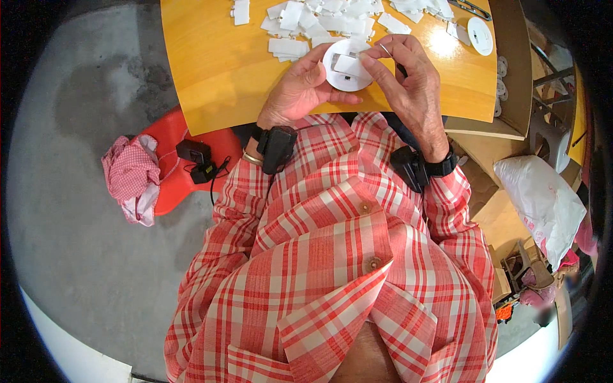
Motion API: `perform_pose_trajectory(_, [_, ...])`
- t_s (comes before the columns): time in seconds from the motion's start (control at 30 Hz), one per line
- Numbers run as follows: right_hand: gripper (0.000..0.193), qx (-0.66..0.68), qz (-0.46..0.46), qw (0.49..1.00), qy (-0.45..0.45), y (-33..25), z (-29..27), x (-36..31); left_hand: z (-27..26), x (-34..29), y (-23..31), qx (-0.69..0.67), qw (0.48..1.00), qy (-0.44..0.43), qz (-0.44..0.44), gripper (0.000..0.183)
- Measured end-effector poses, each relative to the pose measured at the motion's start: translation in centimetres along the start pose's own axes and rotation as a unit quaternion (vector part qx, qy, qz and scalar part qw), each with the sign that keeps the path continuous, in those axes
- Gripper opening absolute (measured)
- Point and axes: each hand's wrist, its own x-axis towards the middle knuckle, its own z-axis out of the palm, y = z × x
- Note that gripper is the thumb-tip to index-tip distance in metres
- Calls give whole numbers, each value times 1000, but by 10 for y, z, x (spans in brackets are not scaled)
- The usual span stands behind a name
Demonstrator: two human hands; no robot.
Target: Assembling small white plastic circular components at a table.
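Observation:
My left hand [299, 87] grips a white round plastic disc [338, 78] by its left edge, just above the near side of the table. A white rectangular plastic cover [348, 66] lies over the middle of the disc, with a small dark slot below it. The thumb of my right hand [408, 83] touches the right end of that cover. Between my right fingers is a thin tool with a metal tip [385, 50]; its dark shaft is mostly hidden in the palm, so its exact kind is unclear.
Loose white plastic covers [338, 24] are heaped along the far side of the yellow table [223, 76]. Another white disc [480, 36] and a dark tool [471, 9] lie far right. A cardboard box [516, 96] adjoins the table. A red stool [172, 185] with cloth stands left.

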Motion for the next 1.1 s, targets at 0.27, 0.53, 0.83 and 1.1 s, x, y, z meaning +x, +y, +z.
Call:
perform_pose_trajectory(0.27, [16,-2,25,999,-22,2,0,0,2,-1,-1,0,1000,6,-2,70])
perform_pose_trajectory(0.53, [16,-9,-18,1000,-11,6,5,-3,1,-3,-4,48,999,20,-7,77])
perform_pose_trajectory(0.83, [17,-19,-32,999,-22,10,1,-4,2,-3,-9,5,1000,6,2,70])
perform_pose_trajectory(1.1, [14,-11,-22,998,-54,9,-3,-3,1,0,-14,3,1000,-8,0,67])
